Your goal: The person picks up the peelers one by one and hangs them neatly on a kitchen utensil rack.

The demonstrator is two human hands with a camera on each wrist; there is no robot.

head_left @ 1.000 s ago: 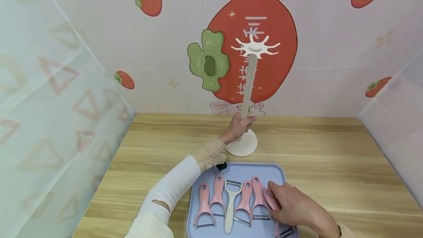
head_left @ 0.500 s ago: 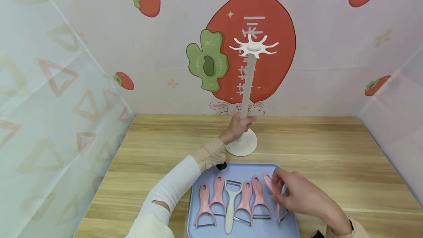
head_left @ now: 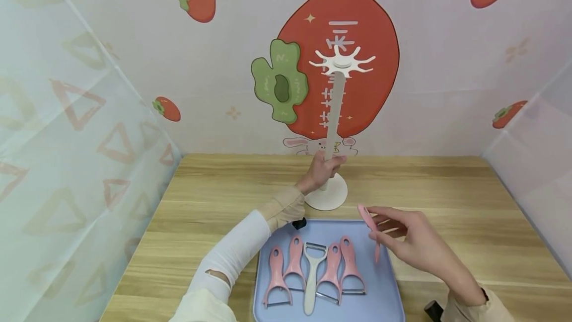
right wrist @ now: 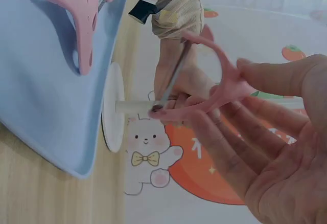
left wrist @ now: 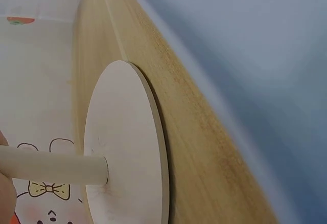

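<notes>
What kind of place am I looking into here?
Probably a small tabletop booth set up for handling work: a wood-grain table enclosed by cartoon-printed sheets on three sides, with a blue tray of peelers in front of a white stand.

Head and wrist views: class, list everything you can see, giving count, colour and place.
table: one, wood-brown, centre
tray: one, blue, on table
pink peelers: four, pink, on tray
white peeler: one, off-white, on tray among pink peelers
held peeler: one, pink, off tray
pronged stand: one, white, beyond tray
wall sheets: three, pale, behind and both sides
sleeves: two, pale, near side
black pieces: two, black, beside sleeves
left hand: one, bare, gripping pronged stand
right hand: one, bare, pinching held peeler
</notes>
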